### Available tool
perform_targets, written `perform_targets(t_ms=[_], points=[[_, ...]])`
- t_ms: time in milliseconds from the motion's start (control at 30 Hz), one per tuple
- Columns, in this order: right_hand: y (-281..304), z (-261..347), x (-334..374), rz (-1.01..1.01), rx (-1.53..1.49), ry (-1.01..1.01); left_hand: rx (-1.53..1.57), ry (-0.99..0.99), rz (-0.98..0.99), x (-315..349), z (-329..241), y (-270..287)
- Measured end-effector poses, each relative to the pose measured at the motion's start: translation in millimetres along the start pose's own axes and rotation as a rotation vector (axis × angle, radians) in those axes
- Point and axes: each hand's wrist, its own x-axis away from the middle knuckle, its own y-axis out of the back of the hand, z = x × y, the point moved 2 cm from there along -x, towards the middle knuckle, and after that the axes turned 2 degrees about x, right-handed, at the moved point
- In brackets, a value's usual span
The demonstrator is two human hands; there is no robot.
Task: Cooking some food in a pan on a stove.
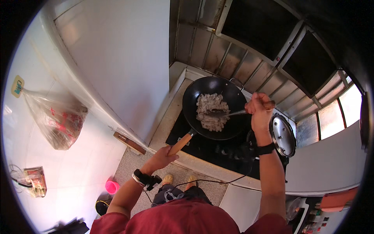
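A black wok (233, 126) sits on the stove, with my left hand (160, 159) wrapped round its wooden handle (180, 144). Clumpy, pale greyish-white food (212, 102), perhaps rice, lies in the middle of the pan. My right hand (259, 107) grips the brown handle of a metal spatula (238, 113). The spatula's blade rests in the food and is partly covered by it. A small loop handle (237, 84) stands at the wok's far rim.
Right of the wok, a pot with a shiny metal lid (283, 134) stands on the black stovetop (249, 165). A dark cable (212, 181) runs below the counter's front edge. Plastic bags (58, 121) hang at the left. A range hood (265, 27) is above the far side.
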Motion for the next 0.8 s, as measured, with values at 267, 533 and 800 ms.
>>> perform_targets(t_ms=[267, 533, 800], points=[[9.7, -1.7, 8.9, 0.092, 0.040, -0.005, -0.001, 0.011, 0.000, -3.1, -3.9, -2.1], [18.4, 69.0, 7.0, 0.156, -0.020, -0.154, -0.003, 0.022, -0.018, 0.7, 1.9, 0.9], [4.6, 0.3, -7.6, -0.220, -0.231, 0.005, 0.018, 0.093, 0.031, -1.3, -7.8, 1.5]])
